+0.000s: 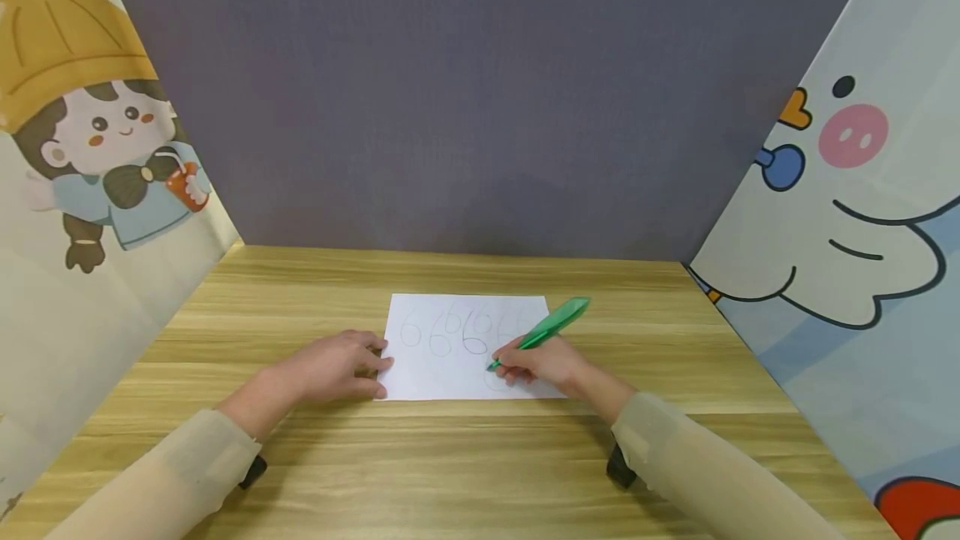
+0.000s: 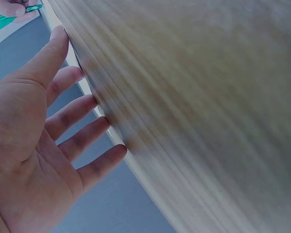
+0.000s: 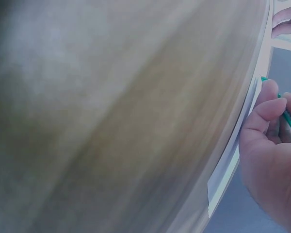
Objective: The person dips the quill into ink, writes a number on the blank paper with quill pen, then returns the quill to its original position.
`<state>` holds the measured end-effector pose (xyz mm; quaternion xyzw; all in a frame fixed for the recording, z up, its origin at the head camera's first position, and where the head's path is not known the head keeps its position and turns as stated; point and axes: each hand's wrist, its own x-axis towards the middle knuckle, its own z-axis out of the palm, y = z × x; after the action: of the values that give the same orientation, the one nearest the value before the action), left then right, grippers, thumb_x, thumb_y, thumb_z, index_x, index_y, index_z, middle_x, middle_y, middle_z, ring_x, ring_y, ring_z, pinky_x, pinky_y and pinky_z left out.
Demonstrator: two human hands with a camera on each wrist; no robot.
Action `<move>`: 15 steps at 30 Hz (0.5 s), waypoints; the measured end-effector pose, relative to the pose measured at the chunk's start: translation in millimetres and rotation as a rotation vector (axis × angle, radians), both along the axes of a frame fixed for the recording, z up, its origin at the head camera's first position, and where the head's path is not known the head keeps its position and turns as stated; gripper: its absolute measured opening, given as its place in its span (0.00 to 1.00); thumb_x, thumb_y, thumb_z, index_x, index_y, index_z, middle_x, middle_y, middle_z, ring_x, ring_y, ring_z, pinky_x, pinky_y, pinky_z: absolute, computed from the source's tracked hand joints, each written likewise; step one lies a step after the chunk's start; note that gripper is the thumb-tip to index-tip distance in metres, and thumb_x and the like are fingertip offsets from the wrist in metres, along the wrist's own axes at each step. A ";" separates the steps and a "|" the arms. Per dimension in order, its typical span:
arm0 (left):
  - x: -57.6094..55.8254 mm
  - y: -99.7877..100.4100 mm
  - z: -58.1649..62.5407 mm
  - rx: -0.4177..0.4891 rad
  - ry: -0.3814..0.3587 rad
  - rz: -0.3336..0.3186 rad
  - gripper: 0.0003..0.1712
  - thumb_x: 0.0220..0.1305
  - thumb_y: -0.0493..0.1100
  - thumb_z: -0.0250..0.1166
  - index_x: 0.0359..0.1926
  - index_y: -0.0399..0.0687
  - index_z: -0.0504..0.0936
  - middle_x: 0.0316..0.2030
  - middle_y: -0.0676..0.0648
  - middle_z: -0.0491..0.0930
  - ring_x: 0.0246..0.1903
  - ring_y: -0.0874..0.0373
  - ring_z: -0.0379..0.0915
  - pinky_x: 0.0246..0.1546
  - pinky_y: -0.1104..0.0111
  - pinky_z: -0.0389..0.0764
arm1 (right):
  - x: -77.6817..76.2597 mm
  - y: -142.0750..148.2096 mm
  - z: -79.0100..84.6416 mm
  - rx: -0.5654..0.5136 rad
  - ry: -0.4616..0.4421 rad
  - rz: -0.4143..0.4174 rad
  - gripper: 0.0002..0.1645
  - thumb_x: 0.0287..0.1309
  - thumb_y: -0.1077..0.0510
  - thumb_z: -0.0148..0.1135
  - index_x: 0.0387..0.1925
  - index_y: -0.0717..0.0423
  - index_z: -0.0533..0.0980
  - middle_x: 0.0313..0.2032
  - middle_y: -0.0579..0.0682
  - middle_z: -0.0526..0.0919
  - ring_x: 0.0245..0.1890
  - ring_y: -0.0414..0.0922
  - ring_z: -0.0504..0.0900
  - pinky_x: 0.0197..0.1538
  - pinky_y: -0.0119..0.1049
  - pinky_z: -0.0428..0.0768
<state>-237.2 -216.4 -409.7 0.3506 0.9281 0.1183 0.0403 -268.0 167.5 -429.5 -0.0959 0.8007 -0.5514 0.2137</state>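
Note:
A white sheet of paper point(image 1: 435, 382) lies on the wooden table, bearing faint grey looped figures like 6s and one darker 6 point(image 1: 474, 336) near its middle. Pinched between the fingers and thumb of my right hand point(image 1: 551, 361) is a green pen point(image 1: 558, 317) with a wide, leaf-shaped top. The pen slants up to the right, its tip low at the paper, right of the dark 6. My left hand point(image 1: 341, 365) rests its spread fingertips at the paper's left edge. In the left wrist view its fingers point(image 2: 77, 119) are loosely extended.
The wooden tabletop point(image 1: 450, 473) extends around the sheet. A grey panel point(image 1: 480, 98) stands along the back. Side walls carry cartoon prints, a child in a yellow hat point(image 1: 112, 132) at left and a white pig-nosed figure point(image 1: 855, 190) at right.

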 end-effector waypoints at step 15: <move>-2.2 -0.4 -1.9 0.001 0.001 -0.003 0.33 0.71 0.60 0.75 0.64 0.41 0.89 0.70 0.34 0.81 0.69 0.34 0.78 0.72 0.41 0.79 | 1.4 -0.3 1.0 -0.015 -0.017 0.030 0.16 0.75 0.57 0.70 0.53 0.66 0.88 0.38 0.51 0.95 0.35 0.40 0.91 0.35 0.29 0.80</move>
<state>-239.3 -216.8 -411.6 0.3520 0.9276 0.1188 0.0399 -266.6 167.3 -428.6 -0.1050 0.7931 -0.5548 0.2282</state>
